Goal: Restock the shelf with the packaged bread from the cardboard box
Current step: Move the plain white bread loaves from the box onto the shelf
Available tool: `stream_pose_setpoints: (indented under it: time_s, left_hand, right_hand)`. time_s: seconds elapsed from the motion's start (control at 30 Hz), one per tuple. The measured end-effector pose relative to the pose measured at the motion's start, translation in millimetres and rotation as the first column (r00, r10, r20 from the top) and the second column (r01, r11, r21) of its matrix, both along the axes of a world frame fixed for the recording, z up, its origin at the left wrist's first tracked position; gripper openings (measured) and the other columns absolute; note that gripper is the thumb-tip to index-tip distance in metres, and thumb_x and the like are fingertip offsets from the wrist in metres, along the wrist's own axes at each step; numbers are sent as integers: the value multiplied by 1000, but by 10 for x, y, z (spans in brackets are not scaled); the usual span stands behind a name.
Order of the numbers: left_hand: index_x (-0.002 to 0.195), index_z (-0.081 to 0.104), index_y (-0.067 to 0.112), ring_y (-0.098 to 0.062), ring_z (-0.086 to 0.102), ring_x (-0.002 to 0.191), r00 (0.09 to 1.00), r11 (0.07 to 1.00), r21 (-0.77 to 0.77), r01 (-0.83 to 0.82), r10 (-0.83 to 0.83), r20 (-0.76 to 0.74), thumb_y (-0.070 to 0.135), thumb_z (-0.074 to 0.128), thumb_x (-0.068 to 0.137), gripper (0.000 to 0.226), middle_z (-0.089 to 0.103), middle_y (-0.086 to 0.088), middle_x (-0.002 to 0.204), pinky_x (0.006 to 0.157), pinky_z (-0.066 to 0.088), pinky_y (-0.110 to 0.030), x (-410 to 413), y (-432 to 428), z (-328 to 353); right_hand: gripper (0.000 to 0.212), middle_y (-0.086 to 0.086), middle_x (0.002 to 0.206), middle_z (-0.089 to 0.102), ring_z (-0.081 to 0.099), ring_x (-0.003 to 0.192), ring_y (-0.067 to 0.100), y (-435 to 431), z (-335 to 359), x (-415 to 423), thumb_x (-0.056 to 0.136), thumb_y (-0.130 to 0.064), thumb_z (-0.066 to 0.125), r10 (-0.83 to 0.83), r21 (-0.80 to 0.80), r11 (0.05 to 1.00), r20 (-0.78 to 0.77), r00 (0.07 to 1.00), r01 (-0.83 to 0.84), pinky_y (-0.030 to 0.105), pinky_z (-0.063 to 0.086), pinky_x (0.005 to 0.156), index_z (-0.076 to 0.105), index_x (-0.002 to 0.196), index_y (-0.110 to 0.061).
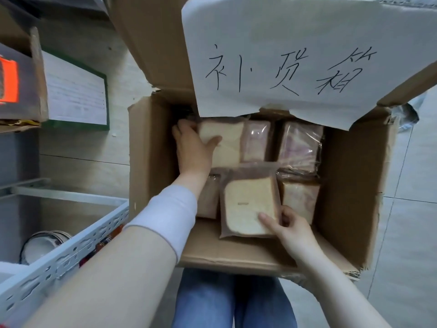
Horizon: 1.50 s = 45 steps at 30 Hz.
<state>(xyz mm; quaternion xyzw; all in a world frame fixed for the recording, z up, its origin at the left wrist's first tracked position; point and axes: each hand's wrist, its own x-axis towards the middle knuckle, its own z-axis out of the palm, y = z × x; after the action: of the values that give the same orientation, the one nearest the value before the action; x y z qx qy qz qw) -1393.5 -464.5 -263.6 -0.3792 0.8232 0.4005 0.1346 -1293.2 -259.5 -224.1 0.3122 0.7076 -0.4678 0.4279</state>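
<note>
Nearest to the camera are the knees in blue jeans (231, 301), and the cardboard box (350, 185) stands open on the floor just in front of them. At the near side of the box the right hand (290, 229) pinches the lower right corner of the near bread package (248, 204), with the thumb on top of the clear wrap and the other fingers curled at its edge. This package lies tilted on top of the others; a small mark is on the slice, too small to read.

Farther in, at the back left corner of the box, the left hand (194, 147) grips the far bread package (227, 143), the thumb lying across its face and the fingers going over its left edge. Beside it, to the right, stand the pinkish packages (300, 147) in clear wrap, perhaps another flavour.

At the left, the white perforated shelf rail (66, 252) runs next to the box.

On the raised far flap hangs a paper sheet (283, 55) with the handwritten characters 补货箱. On the wall at the left is a green-framed notice (75, 91), its text too blurred to read
</note>
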Motion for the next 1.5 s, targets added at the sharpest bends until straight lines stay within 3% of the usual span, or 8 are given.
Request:
stream_pose_setpoints:
  time_s: [0.07,0.27,0.57,0.73,0.87,1.0,1.23,1.5]
  left_hand:
    - [105,34,13,-19,52,95,998,984,171,-56,55,7,16,73,76,49,48,5,97,72,36,-13,33,-37,2]
    - [130,41,8,-26,56,113,988,944,295,-145,125,88,24,69,81,58,56,-9,125,97,47,-41,288,-189,274]
    - [112,42,28,-7,56,93,917,893,343,-292,363,-163,33,64,84,35,53,16,97,73,49,-24,1542,-356,1857]
    - [104,51,31,-1,58,94,720,818,404,-409,561,-408,34,61,86,21,60,18,98,67,50,-13,2618,-373,3199]
    - [101,55,25,9,62,80,455,726,397,-562,672,-584,26,65,84,20,59,24,89,68,49,-11,3507,-565,4275]
    - [77,57,35,-15,62,85,305,682,320,-658,630,-714,47,68,68,19,62,9,82,79,48,-35,4586,-747,5166]
    - [75,51,28,5,52,67,128,497,180,-849,524,-842,32,63,85,16,52,15,70,66,43,-14,6459,-1155,6061]
    - [81,52,27,-5,54,71,79,292,108,-950,562,-824,31,61,86,11,58,7,78,54,42,-9,8103,-1590,6002]
  right_hand:
    - [33,4,100,70,65,94,18,56,19,6,77,-30,72,7,-16,1000,6,1000,-7,31,50,84,62,102,-12]
    - [27,0,87,75,70,80,14,264,394,58,75,-27,72,-42,-71,997,-25,999,40,22,55,72,67,97,-12]
    - [49,14,84,68,61,70,23,522,1560,559,60,-39,72,-15,-179,984,-164,986,-15,29,43,55,66,95,-4]
    - [33,11,82,70,65,68,17,269,2554,857,64,-35,73,160,-236,939,-340,927,-249,25,52,56,68,86,-12]
    - [13,0,77,72,67,61,5,-203,3386,1163,75,-31,71,321,-235,840,-511,797,-489,16,52,50,67,82,-20]
    - [23,-2,87,70,68,76,11,-778,4188,1685,77,-35,68,437,-229,675,-642,630,-701,20,56,59,64,94,-21]
    - [19,25,94,68,65,92,39,-1906,5037,2945,79,-21,71,447,-230,454,-777,443,-861,54,51,86,64,89,-6]
    - [23,8,81,68,62,67,13,-3138,5322,4314,79,-25,71,427,-198,279,-851,306,-940,22,47,57,62,89,-7]
